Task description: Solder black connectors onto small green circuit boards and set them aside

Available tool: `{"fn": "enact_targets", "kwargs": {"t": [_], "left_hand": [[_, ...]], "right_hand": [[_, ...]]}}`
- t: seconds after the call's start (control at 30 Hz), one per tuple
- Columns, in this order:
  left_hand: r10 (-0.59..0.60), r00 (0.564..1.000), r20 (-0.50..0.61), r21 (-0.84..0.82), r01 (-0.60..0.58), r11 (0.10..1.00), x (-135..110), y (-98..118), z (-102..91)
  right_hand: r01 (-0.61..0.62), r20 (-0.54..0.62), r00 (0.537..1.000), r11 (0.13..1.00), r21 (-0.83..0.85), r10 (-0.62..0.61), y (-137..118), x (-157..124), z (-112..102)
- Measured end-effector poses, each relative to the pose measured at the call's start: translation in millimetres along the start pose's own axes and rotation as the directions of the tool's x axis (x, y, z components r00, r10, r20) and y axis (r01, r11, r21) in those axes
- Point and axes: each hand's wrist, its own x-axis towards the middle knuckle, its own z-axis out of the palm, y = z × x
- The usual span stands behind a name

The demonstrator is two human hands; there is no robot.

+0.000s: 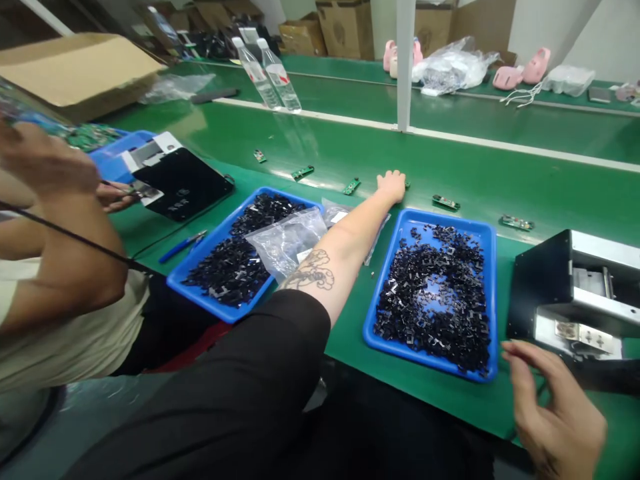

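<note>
My left arm stretches forward across the bench, and my left hand (393, 186) is at a small green circuit board (408, 185). Its fingers curl over the board, so only one end shows. At the lower right, my right hand (557, 400) has thumb and index finger pinched together; anything between the tips is too small to make out. It is beside a blue tray (368, 327) heaped with small black parts (435, 300). Close to that hand stands a black and silver machine (543, 287) with an opening in its front.
Several circuit boards (447, 203) lie in a row on the green surface. A second blue tray (175, 283) of black parts, a plastic bag (290, 240) and blue-handled pliers (181, 247) are on the left. A co-worker's arm (65, 213) is at another machine (183, 183). Bottles (281, 80) stand behind.
</note>
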Motion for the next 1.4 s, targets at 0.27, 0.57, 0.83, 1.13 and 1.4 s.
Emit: {"fn": "enact_targets", "kwargs": {"t": [0.27,0.57,0.83,1.13,1.4], "left_hand": [[0.068,0.995,-0.077,-0.035,-0.07,0.997,-17,3,-4.0],[0.212,0.958,-0.196,-0.266,-0.26,0.928,-81,48,-7.5],[0.392,0.916,0.085,-0.853,-0.137,0.504,-147,77,-3.0],[0.778,0.584,0.229,-0.967,0.23,0.112,-215,90,-2.6],[0.829,0.542,0.136,-0.936,0.344,-0.071,-243,97,-0.6]], "right_hand": [[0.336,0.31,0.91,0.928,-0.159,-0.276,5,39,58],[0.377,0.534,0.802,0.92,-0.106,-0.267,8,44,73],[0.116,0.475,0.864,0.985,0.129,-0.164,17,48,54],[-0.171,0.077,0.985,0.822,0.543,0.154,14,37,33],[-0.334,0.036,0.915,0.706,0.624,0.402,6,11,40]]}}
